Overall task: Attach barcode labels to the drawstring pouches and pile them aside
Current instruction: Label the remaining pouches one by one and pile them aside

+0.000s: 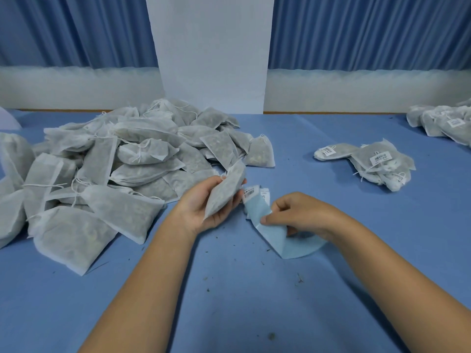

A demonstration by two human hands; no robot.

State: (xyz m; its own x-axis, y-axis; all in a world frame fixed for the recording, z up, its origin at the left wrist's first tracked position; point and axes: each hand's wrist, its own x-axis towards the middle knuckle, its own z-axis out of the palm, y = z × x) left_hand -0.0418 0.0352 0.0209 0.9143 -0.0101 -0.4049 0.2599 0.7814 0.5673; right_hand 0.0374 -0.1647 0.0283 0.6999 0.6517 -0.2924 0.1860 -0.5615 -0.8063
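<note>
One pouch (225,192) held over a blue-covered bench (254,301); blue curtain (369,31) and white pillar (211,47) behind.
An unlabelled heap (114,159) lies left, a labelled pile (377,164) well to the right. The left hand (201,207) grips the pouch near bench centre, fingers curled round it, long axis tilted lower-left to upper-right, drawstring end apparently uppermost. The right hand (295,212) pinches the blue label strip (275,238) just beside.

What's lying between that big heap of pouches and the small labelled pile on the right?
In the head view: the label strip, pinched by the right hand, and the left hand holding one pouch. Farther back, bare blue cloth.
</note>
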